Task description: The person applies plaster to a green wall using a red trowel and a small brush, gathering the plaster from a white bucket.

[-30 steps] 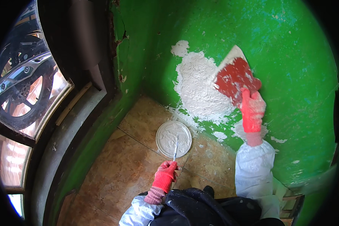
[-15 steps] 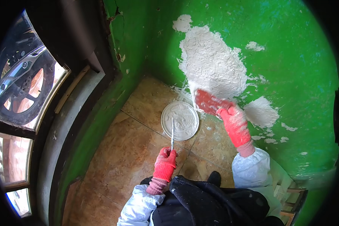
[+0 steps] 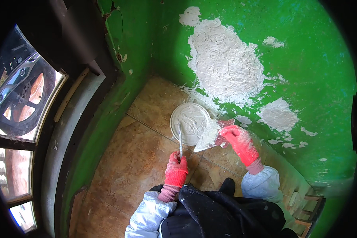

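My left hand [image 3: 176, 168], in a red glove, is closed round a thin, paste-smeared stick-like handle [image 3: 180, 137]. Its far end rests in the white paste [image 3: 193, 119] inside a round white container [image 3: 171, 121] on the floor. In my red-gloved right hand [image 3: 240, 143] is a reddish flat spreader [image 3: 210, 137]. White paste coats its face, and its near corner points down left, close beside the container's right rim. The right fingers are wrapped round its upper right edge. A large rough patch of white plaster [image 3: 228, 63] covers part of the green wall [image 3: 305, 59].
A smaller plaster patch [image 3: 278, 115] sits low on the wall. Brown tiles [image 3: 127, 158] make up the floor. At left is a dark-framed window [image 3: 12, 170] with a motorcycle wheel [image 3: 25, 103] beyond it. A wooden rack-like piece [image 3: 311, 206] stands lower right.
My right hand has brought the spreader down from the plaster patch to beside the container and turned it, so its paste-covered face shows. The left hand stays on the handle, almost unmoved.
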Motion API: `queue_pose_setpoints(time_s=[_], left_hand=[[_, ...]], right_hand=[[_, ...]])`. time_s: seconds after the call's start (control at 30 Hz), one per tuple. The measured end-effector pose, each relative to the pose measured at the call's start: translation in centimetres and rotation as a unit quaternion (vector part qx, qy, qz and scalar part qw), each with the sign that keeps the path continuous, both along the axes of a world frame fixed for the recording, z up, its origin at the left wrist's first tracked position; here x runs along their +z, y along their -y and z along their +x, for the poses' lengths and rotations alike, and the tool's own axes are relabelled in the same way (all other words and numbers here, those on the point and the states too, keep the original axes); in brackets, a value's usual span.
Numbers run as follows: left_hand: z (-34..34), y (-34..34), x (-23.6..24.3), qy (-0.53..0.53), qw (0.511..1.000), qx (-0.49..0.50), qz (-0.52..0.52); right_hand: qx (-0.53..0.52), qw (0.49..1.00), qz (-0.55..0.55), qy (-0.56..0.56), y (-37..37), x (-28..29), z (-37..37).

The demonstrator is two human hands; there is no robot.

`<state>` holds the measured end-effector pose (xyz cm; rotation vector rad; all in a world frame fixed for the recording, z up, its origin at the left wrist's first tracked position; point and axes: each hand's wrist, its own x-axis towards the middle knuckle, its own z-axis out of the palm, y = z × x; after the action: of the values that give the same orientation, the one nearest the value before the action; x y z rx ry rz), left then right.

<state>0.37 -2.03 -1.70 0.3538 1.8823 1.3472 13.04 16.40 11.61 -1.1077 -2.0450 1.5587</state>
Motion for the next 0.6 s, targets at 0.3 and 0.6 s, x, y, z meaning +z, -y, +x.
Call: queue_pose_setpoints(time_s=[0.3,0.6], left_hand=[[0.5,0.3,0.9,-0.015,0.999,-0.018,-0.035],[-0.6,-0.2,3.7,-0.035,0.995,-0.040,-0.081]], right_hand=[[-0.117,0.974,-0.014,0.192,0.6,1.7,-2.2],[-0.097,0.949,0.211,0.215,-2.2,-4.6,1.3]])
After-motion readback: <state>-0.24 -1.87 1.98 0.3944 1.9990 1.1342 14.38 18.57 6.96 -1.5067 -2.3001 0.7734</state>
